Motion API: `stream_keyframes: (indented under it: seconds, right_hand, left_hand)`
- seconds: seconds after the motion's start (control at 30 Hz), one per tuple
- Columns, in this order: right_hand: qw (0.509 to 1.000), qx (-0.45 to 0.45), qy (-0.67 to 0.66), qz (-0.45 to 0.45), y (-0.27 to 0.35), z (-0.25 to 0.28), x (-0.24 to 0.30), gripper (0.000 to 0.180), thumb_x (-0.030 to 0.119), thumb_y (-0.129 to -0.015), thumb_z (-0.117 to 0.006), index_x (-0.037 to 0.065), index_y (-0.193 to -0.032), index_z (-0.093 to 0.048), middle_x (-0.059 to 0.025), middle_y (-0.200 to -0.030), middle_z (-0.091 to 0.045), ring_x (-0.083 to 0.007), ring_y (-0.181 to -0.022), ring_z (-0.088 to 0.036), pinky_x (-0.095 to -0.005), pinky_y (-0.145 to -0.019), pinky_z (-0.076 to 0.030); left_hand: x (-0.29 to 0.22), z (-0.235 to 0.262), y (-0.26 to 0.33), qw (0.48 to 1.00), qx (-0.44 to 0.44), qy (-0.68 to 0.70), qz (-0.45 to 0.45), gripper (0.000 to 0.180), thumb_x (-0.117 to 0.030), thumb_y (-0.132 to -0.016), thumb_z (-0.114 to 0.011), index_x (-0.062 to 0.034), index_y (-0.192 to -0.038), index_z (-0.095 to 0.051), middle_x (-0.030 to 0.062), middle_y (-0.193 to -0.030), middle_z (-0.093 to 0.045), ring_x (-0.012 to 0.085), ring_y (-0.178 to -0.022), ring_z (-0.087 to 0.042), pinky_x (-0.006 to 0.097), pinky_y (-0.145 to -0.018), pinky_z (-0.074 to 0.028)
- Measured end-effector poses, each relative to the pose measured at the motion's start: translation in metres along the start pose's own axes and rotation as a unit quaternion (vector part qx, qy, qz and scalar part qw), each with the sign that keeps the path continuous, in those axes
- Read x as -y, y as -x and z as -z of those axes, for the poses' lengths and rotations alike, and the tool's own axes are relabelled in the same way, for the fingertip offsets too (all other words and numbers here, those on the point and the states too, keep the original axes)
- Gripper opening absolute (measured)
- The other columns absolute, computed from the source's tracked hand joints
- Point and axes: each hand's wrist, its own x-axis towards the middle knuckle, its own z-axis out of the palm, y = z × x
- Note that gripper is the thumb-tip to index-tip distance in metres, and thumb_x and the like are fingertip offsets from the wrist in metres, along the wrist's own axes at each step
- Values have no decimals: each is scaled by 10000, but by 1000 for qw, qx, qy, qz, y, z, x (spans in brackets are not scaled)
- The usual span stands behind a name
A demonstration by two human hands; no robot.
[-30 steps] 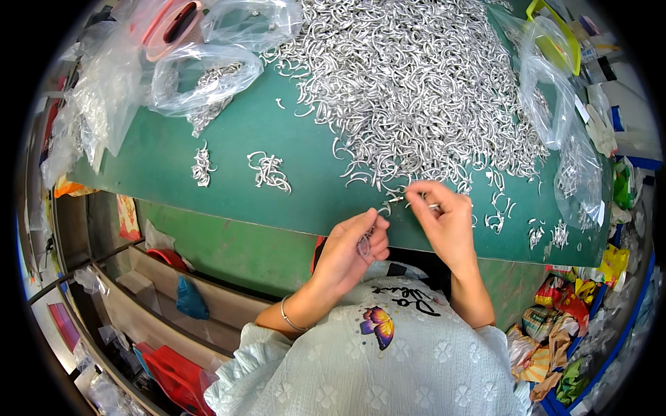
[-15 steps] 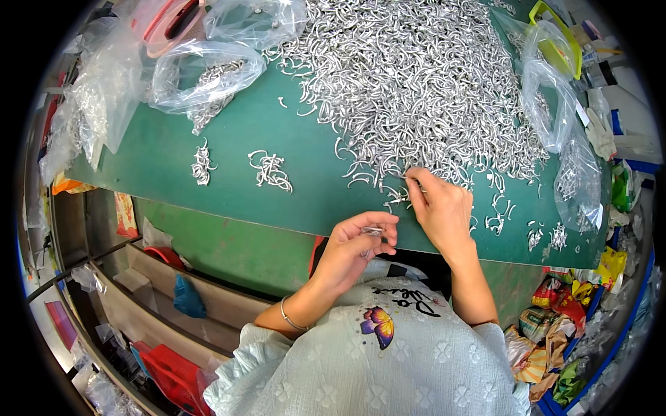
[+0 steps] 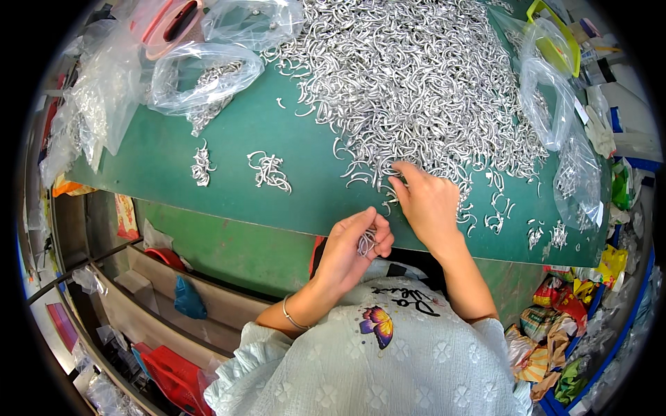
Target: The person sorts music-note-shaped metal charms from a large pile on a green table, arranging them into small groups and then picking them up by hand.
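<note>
A large heap of small curved silver metal pieces [image 3: 423, 83] covers much of the green table. Just off the table's front edge, my left hand [image 3: 350, 246] is closed around several of the curved metal pieces [image 3: 367, 242]; its fingertips curl over them. My right hand [image 3: 430, 208] reaches over the heap's near edge, thumb and forefinger apart, with nothing visible between them. Its other fingers are partly hidden. Two little piles of the same pieces, one farther left [image 3: 201, 166] and one nearer the heap [image 3: 270, 171], lie left of my hands.
Clear plastic bags, one partly filled [image 3: 208, 80], lie at the back left beside a pink basket [image 3: 156, 35]. More bags [image 3: 578, 180] and a yellow-green tray [image 3: 555, 38] sit on the right. Small clusters [image 3: 557, 236] lie near the front right edge.
My right hand has shifted slightly left and away from me, its thumb and forefinger parting. My left hand has turned, its thumb rising and fingers curling around the pieces.
</note>
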Motion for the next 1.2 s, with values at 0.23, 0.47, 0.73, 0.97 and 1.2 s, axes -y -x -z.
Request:
stream_keyframes:
  seconds: [0.23, 0.47, 0.73, 0.97, 1.2]
  right_hand:
    - [968, 2, -235, -93, 5, 10, -4, 53, 54, -827, -623, 61, -872, -596, -6, -545, -535, -114, -423, -511, -252, -400, -337]
    - [488, 53, -833, -255, -1, 32, -9, 250, 193, -959, -433, 10, -813, -519, -44, -693, -479, -62, -485, -396, -186, -414, -240]
    - [900, 77, -403, -150, -2, 3, 4, 178, 105, -888, -591, 68, -1056, -635, 27, -563, -512, -59, -444, -431, -234, -406, -307]
    - [995, 26, -66, 65, -7, -22, 22, 112, 170, -798, -655, 84, -805, -582, -66, -562, -581, -237, -473, -583, -348, -415, -419]
    - [993, 40, -107, -2, -6, -9, 12, 117, 169, -794, -657, 91, -849, -590, -66, -543, -574, -233, -469, -586, -348, -414, -418]
  left_hand:
    - [-4, -10, 4, 994, -86, -68, -1, 333, -305, -961, -483, -37, -784, -570, 27, -669, -446, 122, -603, -411, 256, -507, -339]
    - [-6, -1, 4, 999, 2, 43, -9, 397, -322, -988, -395, -15, -828, -590, 34, -620, -447, 139, -560, -419, 255, -500, -341]
    - [-5, 1, 7, 1000, -14, 2, -6, 272, -229, -977, -388, -25, -995, -566, 31, -619, -409, 120, -551, -370, 236, -465, -301]
    - [-6, 0, 14, 998, -37, 20, -53, 176, -94, -921, -424, -28, -1020, -554, 20, -658, -420, 105, -582, -375, 218, -477, -297]
    - [-8, 3, 16, 996, -47, 31, -67, 164, -78, -912, -427, -28, -1003, -553, 16, -665, -420, 103, -591, -374, 219, -486, -302]
